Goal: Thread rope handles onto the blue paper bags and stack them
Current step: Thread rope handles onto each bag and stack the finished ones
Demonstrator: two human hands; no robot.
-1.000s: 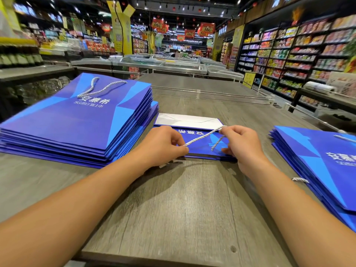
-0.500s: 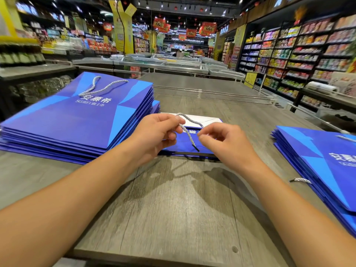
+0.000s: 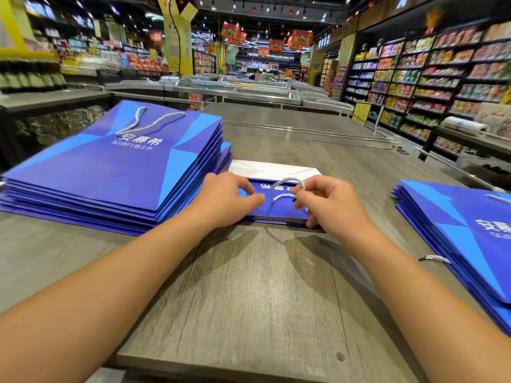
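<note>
Rope [image 3: 287, 189] now looped, hands [image 3: 326, 203] lower on bag [image 3: 279, 208]

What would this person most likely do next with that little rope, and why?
Probably pull the rope end through the bag and snug it. The right hand pinches the rope, looped loosely above the flat bag, while the left hand holds the bag at its edge, so the handle looks unfinished.

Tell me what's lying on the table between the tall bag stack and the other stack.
In the head view, one flat blue bag lies between the tall stack and the other stack, with both hands on it.
</note>
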